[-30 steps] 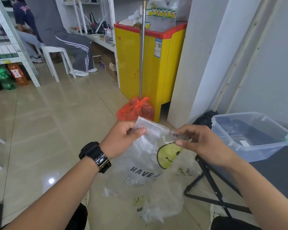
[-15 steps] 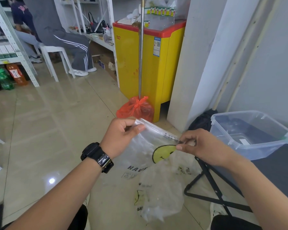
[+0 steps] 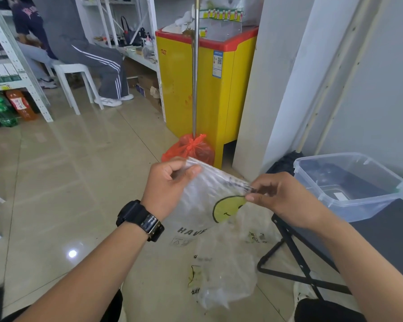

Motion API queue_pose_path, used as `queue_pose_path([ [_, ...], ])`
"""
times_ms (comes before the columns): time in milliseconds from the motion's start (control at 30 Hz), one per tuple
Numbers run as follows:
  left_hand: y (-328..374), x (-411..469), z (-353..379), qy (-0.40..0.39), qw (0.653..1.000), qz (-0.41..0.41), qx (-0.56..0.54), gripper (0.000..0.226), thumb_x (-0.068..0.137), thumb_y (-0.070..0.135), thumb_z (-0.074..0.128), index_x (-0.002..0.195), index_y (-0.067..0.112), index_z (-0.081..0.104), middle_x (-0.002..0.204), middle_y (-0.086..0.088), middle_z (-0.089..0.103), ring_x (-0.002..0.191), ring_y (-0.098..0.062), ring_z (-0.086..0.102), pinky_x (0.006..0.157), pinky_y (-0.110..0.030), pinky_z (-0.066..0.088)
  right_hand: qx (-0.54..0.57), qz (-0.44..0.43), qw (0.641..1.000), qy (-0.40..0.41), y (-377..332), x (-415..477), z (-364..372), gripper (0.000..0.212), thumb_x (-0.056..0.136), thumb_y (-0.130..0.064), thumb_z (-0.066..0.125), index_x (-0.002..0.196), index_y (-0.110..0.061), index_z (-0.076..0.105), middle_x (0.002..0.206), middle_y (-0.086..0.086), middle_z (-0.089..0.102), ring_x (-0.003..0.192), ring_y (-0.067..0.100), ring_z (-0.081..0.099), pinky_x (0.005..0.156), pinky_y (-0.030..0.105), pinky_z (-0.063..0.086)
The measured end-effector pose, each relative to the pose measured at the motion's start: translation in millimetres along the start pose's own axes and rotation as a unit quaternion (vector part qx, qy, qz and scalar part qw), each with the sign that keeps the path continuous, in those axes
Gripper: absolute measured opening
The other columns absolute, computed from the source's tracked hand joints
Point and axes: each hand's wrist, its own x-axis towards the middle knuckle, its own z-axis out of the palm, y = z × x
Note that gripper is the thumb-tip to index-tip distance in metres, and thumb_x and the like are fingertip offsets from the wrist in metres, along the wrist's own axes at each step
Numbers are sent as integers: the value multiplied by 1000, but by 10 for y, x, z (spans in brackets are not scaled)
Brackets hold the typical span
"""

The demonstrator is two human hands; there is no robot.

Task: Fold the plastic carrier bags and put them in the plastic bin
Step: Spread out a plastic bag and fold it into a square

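Head view, nearest first: what are the hands doing?
– The left hand [image 3: 170, 182], a watch [image 3: 140, 219] on its wrist, and the right hand [image 3: 282, 196] each pinch the top edge of a clear carrier bag [image 3: 207, 201] with a yellow smiley.
– Which way does it lie?
– The pinched edge runs left to right, dipping toward the right hand; the rest hangs down.
– And below?
– More clear bags [image 3: 223, 275] lie crumpled on the floor [image 3: 79, 182].
– The bin?
– The bin [image 3: 349, 205] stands open on the dark tabletop [image 3: 382, 228] to the right, apart from the hands.
– Beyond?
– A red bag [image 3: 191, 149] against a yellow cabinet [image 3: 209, 89].
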Motion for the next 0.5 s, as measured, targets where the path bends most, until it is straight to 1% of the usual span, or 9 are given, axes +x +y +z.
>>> queue_pose_path([
  [67,-22,-10,-10,10,1000,-19,-14,18,81,24,74,67,13,72,56,12,47,57,-6,39,57,-18,35,-29,28,999,-20,45,-8,-38,13,85,-35,75,76,-26,75,76,-11,72,76,6,66,74,36,53],
  [133,-20,-23,-1,1,999,-26,-28,14,79,28,78,72,17,76,58,-4,53,61,-12,43,59,-23,37,-30,39,999,-20,34,-18,-31,20,84,-38,74,69,-25,73,67,-14,67,67,1,62,68,25,45],
  [167,-23,-20,5,-2,999,-27,-30,17,76,33,80,74,16,77,61,-18,52,63,-17,42,61,-26,36,-24,40,999,-14,23,-17,-27,21,84,-38,73,67,-25,72,65,-14,67,65,0,61,67,23,43],
  [233,-21,-13,0,5,999,-26,-28,29,72,38,80,76,10,76,61,-26,47,62,-20,39,59,-29,35,-5,44,999,1,-5,-17,-26,18,80,-41,74,70,-27,74,69,-13,70,67,2,63,69,25,45],
  [300,-6,-11,-1,16,999,-12,-28,37,71,35,82,73,-1,71,57,-18,41,57,-18,34,54,-24,32,17,46,998,27,-46,-21,-14,20,74,-46,75,82,-28,75,83,-11,73,76,1,64,74,26,46],
  [367,33,-24,25,-5,1000,2,-7,26,74,26,81,74,1,72,56,-21,47,54,-15,35,52,-22,31,39,31,996,73,-152,-18,54,33,74,-41,81,104,-33,69,103,-17,68,93,-6,60,80,17,45],
  [400,67,-40,59,-27,1000,8,2,16,76,21,80,75,7,73,56,-12,53,54,-12,37,52,-22,32,48,15,994,92,-222,-9,103,42,76,-36,82,114,-33,65,110,-19,65,100,-8,58,82,11,44],
  [467,121,-90,139,-79,996,24,15,4,80,16,77,78,14,75,58,11,58,56,-8,41,56,-20,32,63,-14,994,84,-330,24,212,43,80,-31,81,118,-27,64,109,-15,68,99,-2,62,81,9,45],
  [500,119,-104,169,-101,994,29,22,5,82,19,76,81,14,75,61,12,58,58,-10,43,58,-22,33,72,-27,995,68,-354,45,259,32,82,-26,80,112,-22,69,100,-9,72,90,3,65,76,12,47],
])
